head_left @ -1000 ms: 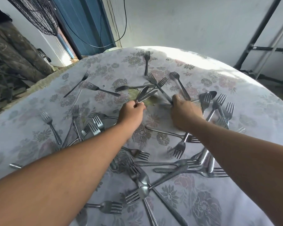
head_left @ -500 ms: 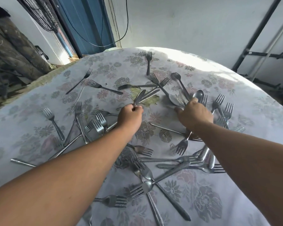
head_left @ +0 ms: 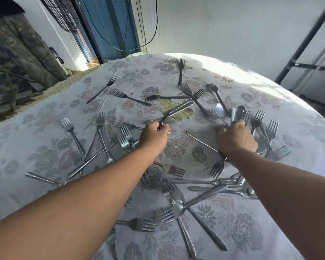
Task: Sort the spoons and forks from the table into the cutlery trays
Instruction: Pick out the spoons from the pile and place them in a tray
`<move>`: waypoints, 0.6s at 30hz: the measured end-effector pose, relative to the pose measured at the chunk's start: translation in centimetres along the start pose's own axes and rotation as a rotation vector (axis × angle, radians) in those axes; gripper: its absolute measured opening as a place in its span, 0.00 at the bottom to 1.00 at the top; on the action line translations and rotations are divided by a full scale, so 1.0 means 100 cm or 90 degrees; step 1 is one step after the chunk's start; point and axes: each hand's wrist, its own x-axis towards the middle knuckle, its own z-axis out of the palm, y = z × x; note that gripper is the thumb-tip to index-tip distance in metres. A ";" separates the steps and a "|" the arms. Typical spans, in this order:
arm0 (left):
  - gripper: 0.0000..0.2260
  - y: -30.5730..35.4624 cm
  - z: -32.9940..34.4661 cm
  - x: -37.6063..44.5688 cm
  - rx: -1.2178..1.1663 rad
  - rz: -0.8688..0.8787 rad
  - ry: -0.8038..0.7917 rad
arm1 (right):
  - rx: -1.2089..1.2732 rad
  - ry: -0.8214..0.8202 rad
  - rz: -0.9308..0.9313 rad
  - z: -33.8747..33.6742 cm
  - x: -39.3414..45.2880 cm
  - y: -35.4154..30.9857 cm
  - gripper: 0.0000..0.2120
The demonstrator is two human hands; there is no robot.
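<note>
Shifted rightward since one second ago: right hand (head_left: 236, 138), then at bench centre beside a crossed fork pair, now nearer the right-hand fork cluster and gripping upright spoons; left hand (head_left: 154, 136) little changed in place. Bench (head_left: 298, 132) round, draped in a pale floral cloth with a worn yellow-green patch (head_left: 178, 111) near centre. Forks scattered over most of the cloth: a far single fork (head_left: 180, 71) near the sunlit edge, a loose group at left (head_left: 101, 136), a tight cluster at right (head_left: 265, 134), a crossed heap at near centre (head_left: 178, 203). Left hand with fingers curled round a bundle of handles (head_left: 176, 111), handle ends slanting up and away over the worn patch; kind of utensil in the bundle not discernible. Right hand with fingers curled round blurred spoons (head_left: 237, 112), bowls uppermost, just beside the right cluster; further spoon (head_left: 220, 110) close to its left, held or lying not discernible. Cutlery trays outside the view.
</note>
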 end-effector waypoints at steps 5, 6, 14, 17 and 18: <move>0.12 0.007 0.008 -0.005 0.000 -0.003 -0.009 | 0.001 -0.008 -0.011 0.000 -0.001 -0.005 0.12; 0.13 0.008 0.010 -0.006 0.000 0.001 -0.011 | 0.014 -0.012 -0.002 0.000 -0.001 -0.005 0.12; 0.13 0.016 0.019 -0.006 0.030 0.024 -0.018 | 0.038 -0.002 0.026 -0.012 0.006 0.011 0.15; 0.13 0.018 0.023 -0.006 0.041 0.028 -0.024 | 0.018 -0.003 0.024 -0.014 0.009 0.008 0.13; 0.13 0.018 0.024 -0.007 0.044 0.031 -0.028 | 0.020 -0.013 0.028 -0.014 0.009 0.006 0.13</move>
